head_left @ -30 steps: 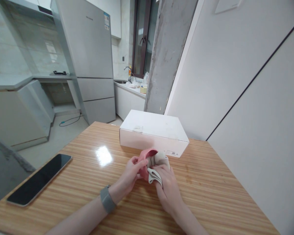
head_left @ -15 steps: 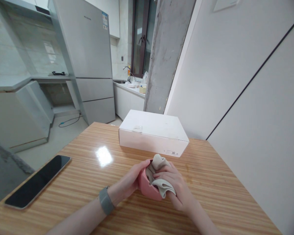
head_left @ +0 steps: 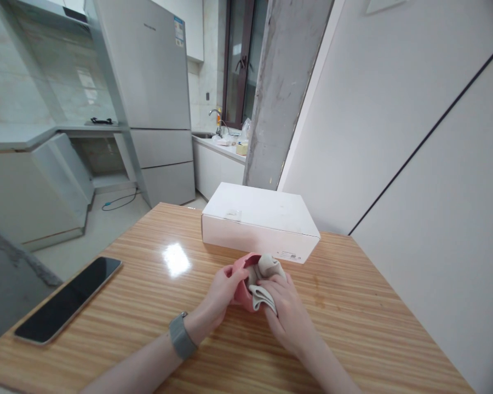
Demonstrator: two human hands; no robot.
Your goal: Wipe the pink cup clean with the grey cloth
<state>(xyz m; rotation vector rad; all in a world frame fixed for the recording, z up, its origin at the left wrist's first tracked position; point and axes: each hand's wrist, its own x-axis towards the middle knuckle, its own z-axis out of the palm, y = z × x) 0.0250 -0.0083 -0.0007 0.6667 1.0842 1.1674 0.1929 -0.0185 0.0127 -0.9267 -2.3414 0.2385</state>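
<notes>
Pink container (head_left: 241,295) and beige cloth (head_left: 263,298): gripping in both hands
Left hand (head_left: 218,295) closing around the container's side; right hand (head_left: 288,318) closing over the cloth, bunching at the container's mouth; both working over the desk (head_left: 337,312), just before the white cardboard box (head_left: 258,216).

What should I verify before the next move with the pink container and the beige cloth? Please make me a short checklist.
1. Left hand wraps the pink container: ok.
2. Right hand presses on the beige cloth: ok.
3. Cloth fully inside the container: not ok, a fold hangs out of the opening.
4. Container apart from the white cardboard box: cannot tell, they look very close.
5. Black-screened phone away from the hands: ok.
</notes>
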